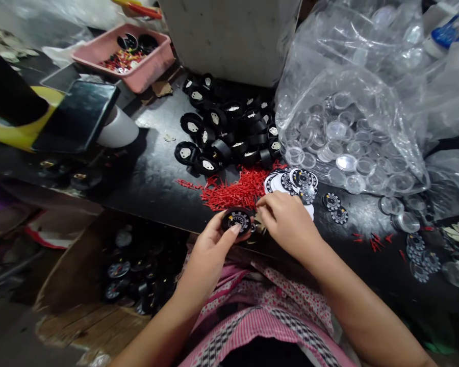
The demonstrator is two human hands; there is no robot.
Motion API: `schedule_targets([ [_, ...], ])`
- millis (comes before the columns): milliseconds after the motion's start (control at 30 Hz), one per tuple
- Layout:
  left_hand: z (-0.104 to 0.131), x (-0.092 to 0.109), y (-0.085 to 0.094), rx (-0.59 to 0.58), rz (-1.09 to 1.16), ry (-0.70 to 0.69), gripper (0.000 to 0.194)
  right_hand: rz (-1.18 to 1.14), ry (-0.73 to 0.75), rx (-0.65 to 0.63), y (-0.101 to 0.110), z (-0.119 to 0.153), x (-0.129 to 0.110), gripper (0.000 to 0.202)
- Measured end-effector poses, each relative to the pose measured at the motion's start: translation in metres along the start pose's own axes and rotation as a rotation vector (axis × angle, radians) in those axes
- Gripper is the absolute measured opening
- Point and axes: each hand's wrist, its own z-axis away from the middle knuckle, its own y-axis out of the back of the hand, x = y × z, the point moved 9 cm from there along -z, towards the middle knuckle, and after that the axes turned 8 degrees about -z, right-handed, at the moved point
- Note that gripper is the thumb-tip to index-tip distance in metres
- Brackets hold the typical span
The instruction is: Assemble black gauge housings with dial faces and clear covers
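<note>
My left hand (210,247) grips a round black gauge (236,219) at the table's front edge, its printed dial facing up. The thumb presses on the dial face. Just to the right, my right hand (286,216) is closed with bent fingertips near the gauge's rim; whatever they pinch is hidden. Beyond the gauge lies a heap of thin red pointers (235,191). A pile of black and white dial discs (290,179) sits behind my right hand. More loose dials (334,206) lie to its right.
Black gauge housings (218,132) crowd the table's back middle, beside a plastic bag (367,92) of clear round covers (346,163). At the left stand a phone (76,117) and a pink tray (149,71) of small parts. A cardboard box (69,300) below holds several gauges (118,268).
</note>
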Motion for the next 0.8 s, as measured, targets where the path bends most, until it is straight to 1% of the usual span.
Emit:
schedule_targets([
  [67, 0.001, 0.001, 0.003, 0.034, 0.129, 0.013, 0.023, 0.185, -0.002, -0.028, -0.008, -0.016, -0.003, 0.015],
  [167, 0.002, 0.003, 0.002, 0.047, 0.247, 0.044, 0.017, 0.276, 0.005, -0.045, -0.012, -0.025, -0.006, 0.015],
  [200, 0.002, 0.002, 0.001, 0.042, 0.282, 0.063, 0.017, 0.253, 0.000, -0.046, -0.012, -0.025, -0.006, 0.015],
  [267, 0.001, 0.000, -0.005, 0.005, 0.363, 0.118, 0.018, 0.113, -0.016, -0.042, -0.009, -0.019, -0.002, 0.013],
  [367, 0.000, -0.004, -0.022, -0.113, 0.490, 0.203, 0.017, -0.170, -0.034, -0.009, -0.003, -0.008, 0.004, 0.010],
  [433, -0.001, -0.004, -0.030, -0.148, 0.532, 0.211, 0.015, -0.272, -0.032, 0.030, 0.001, -0.001, 0.006, 0.011],
  [600, -0.005, 0.000, -0.027, -0.058, 0.512, 0.125, 0.015, -0.357, -0.023, 0.112, 0.008, 0.007, 0.012, 0.006],
  [667, -0.005, 0.002, -0.026, -0.037, 0.488, 0.093, 0.017, -0.365, -0.050, 0.142, 0.010, 0.009, 0.017, 0.010],
  [733, -0.003, 0.003, -0.024, -0.018, 0.459, 0.060, 0.019, -0.355, -0.064, 0.151, 0.010, 0.010, 0.019, 0.014],
  [800, -0.002, 0.005, -0.023, -0.014, 0.428, 0.033, 0.019, -0.326, -0.049, 0.130, 0.009, 0.010, 0.016, 0.009],
])
